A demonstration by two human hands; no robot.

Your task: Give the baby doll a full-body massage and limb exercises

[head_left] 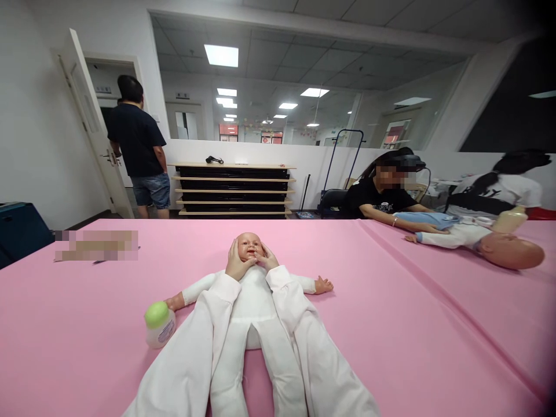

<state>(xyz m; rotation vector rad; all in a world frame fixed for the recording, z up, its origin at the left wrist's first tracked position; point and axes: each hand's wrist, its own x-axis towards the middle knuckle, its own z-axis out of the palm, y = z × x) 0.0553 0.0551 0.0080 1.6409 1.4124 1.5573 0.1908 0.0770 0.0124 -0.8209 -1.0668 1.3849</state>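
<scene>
Right side: open passage over pink cloth (377,324) between the near doll (254,295) and the second doll (512,250). Left side: green-capped bottle (160,324) stands by the near doll's hand (176,301), obstructing a low sweep; open cloth farther left. Left hand (240,264) and right hand (271,259) block side access to the head (250,242).

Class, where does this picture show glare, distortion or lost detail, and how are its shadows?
Head view: the large light panel glares nearly white; head view: the far-right doll looks stretched near the edge; head view: the top right corner fades to black; head view: pixel blocks hide detail on the pink table at left; head view: shadows around the near doll are soft.
</scene>
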